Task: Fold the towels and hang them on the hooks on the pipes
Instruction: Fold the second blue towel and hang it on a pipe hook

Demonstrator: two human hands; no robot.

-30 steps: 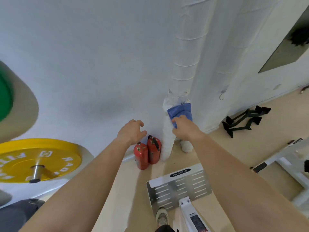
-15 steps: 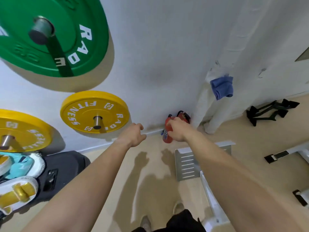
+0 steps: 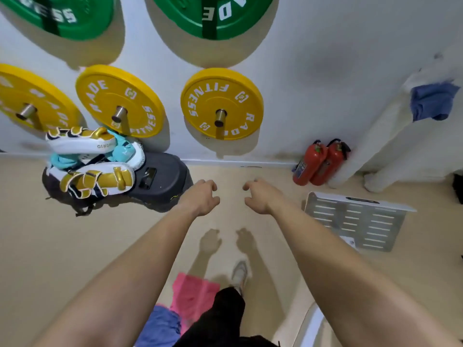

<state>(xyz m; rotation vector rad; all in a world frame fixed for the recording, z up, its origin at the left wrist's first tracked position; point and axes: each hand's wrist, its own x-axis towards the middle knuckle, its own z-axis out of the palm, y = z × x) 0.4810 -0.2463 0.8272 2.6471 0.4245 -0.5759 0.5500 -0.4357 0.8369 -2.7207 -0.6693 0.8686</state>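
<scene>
Below the left hand (image 3: 203, 196) and right hand (image 3: 260, 197), fingers (image 3: 211, 184) slack, empty, a leg (image 3: 220, 318) overlaps the pink towel (image 3: 191, 293).

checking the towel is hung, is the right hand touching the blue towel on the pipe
Apart. Head view: the right hand hangs over the floor, fire extinguishers between it and the blue towel on the pipe.

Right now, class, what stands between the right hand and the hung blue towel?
In the head view, two red fire extinguishers stand side by side between the right hand and the blue towel that hangs on the pipe.
</scene>
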